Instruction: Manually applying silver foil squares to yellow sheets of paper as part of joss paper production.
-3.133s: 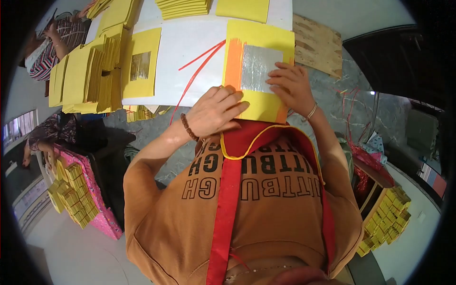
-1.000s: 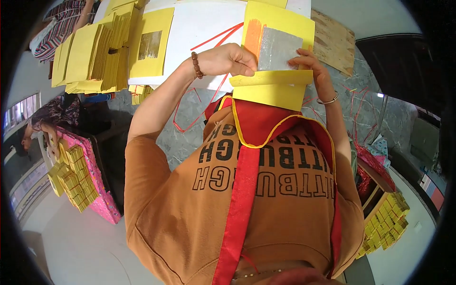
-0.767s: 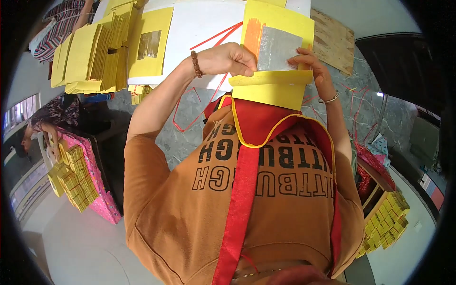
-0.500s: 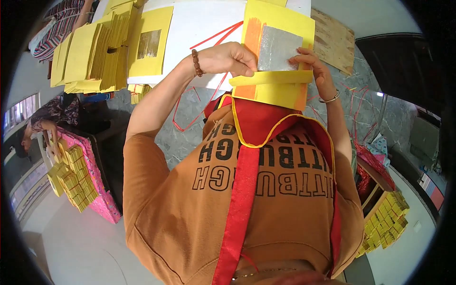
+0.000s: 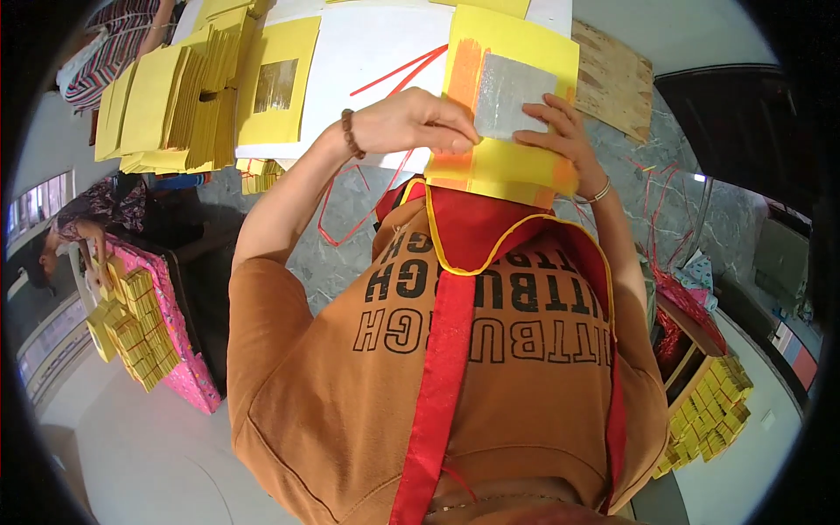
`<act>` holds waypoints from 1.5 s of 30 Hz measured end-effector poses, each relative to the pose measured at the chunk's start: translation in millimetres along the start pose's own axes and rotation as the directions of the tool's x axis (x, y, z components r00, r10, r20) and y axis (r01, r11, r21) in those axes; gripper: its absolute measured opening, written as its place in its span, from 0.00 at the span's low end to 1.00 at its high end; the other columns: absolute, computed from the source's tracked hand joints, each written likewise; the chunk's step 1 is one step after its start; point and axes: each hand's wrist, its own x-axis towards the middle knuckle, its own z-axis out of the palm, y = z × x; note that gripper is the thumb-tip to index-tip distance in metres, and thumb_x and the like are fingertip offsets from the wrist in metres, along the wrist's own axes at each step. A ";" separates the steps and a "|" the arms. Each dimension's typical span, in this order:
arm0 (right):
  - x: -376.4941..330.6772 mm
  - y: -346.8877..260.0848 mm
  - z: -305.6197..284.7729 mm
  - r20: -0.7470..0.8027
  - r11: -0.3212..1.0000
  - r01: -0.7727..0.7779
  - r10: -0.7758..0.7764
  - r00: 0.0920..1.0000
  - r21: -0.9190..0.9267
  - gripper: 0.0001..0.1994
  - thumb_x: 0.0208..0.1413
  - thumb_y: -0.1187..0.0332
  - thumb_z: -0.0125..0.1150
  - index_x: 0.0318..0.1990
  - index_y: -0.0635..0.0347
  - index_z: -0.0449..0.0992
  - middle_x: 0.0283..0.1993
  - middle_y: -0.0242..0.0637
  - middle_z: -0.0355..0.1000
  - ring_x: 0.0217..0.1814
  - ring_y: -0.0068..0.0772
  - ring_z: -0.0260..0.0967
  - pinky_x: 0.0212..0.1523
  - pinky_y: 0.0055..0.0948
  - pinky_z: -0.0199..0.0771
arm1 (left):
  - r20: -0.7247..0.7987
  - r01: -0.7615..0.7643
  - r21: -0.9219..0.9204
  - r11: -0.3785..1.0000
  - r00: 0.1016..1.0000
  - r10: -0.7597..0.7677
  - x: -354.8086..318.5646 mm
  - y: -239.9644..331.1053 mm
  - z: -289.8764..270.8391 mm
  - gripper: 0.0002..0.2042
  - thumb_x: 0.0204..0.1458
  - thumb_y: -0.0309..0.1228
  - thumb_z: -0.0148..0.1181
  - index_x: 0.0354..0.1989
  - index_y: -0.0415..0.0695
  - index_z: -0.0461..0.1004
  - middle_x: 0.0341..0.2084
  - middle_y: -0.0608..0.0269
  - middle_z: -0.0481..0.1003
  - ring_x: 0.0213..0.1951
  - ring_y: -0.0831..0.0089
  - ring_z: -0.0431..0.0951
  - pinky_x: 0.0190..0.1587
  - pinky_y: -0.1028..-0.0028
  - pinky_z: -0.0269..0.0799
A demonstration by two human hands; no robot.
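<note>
A yellow paper sheet [image 5: 464, 70] with a silver square [image 5: 516, 101] and orange bands lies at the table's near edge, partly over my red apron [image 5: 481, 232]. Its near part forms a yellow flap [image 5: 512, 162] in front of the silver square. My left hand [image 5: 416, 124] comes in from the left, thumb and fingertips closed together on the sheet at the flap's left end. On the other side, my right hand [image 5: 564, 136] rests with fingers spread over the silver square's right edge and the flap.
Yellow paper stacks [image 5: 166, 101] crowd the table's left side, beside another silver-marked sheet [image 5: 278, 83]. Red string [image 5: 398, 70] lies on the white tabletop [image 5: 354, 44]. At left, a person handles yellow bundles [image 5: 140, 324] on a pink cloth. More yellow bundles [image 5: 709, 407] are stacked at lower right.
The rolled yellow strip has come down toward me and lies flatter. My right hand has shifted left and lower, its fingers spreading over the sheet. My left hand has moved slightly nearer me.
</note>
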 end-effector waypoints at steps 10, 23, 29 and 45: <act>-2.8 4.2 3.7 -0.052 0.999 -0.015 0.017 0.999 0.036 0.14 0.49 0.61 0.55 0.46 0.38 0.76 0.59 0.24 0.62 0.65 0.39 0.50 0.63 0.41 0.46 | -0.165 -0.051 0.864 0.500 0.911 0.378 -4.7 -24.1 13.2 0.31 0.38 0.22 0.57 0.57 0.53 0.64 0.57 0.60 0.63 0.60 0.57 0.58 0.59 0.63 0.55; -22.1 -45.9 -3.3 -0.101 0.996 -0.085 0.081 0.992 -0.034 0.14 0.42 0.62 0.59 0.40 0.41 0.78 0.41 0.23 0.71 0.45 0.25 0.64 0.49 0.34 0.52 | -0.247 -0.092 0.854 0.512 0.794 0.556 -31.0 -28.3 59.2 0.18 0.41 0.27 0.54 0.44 0.42 0.72 0.40 0.61 0.72 0.43 0.66 0.70 0.43 0.70 0.64; -10.3 -50.1 -2.9 0.066 0.545 -0.595 0.702 0.709 0.590 0.14 0.49 0.69 0.62 0.44 0.61 0.74 0.41 0.37 0.73 0.39 0.26 0.71 0.39 0.25 0.69 | -0.478 0.033 0.533 0.845 0.836 0.269 -19.4 -21.4 45.3 0.08 0.52 0.30 0.53 0.30 0.37 0.73 0.18 0.54 0.71 0.26 0.61 0.72 0.27 0.67 0.65; 10.5 -38.0 14.8 -0.273 0.637 -0.475 0.728 0.628 0.607 0.21 0.47 0.68 0.63 0.51 0.57 0.72 0.42 0.42 0.75 0.37 0.22 0.72 0.37 0.21 0.70 | -0.556 -0.024 -0.332 0.943 0.813 -0.175 12.2 -30.2 29.9 0.23 0.51 0.23 0.54 0.57 0.39 0.59 0.21 0.69 0.72 0.20 0.86 0.65 0.23 0.82 0.61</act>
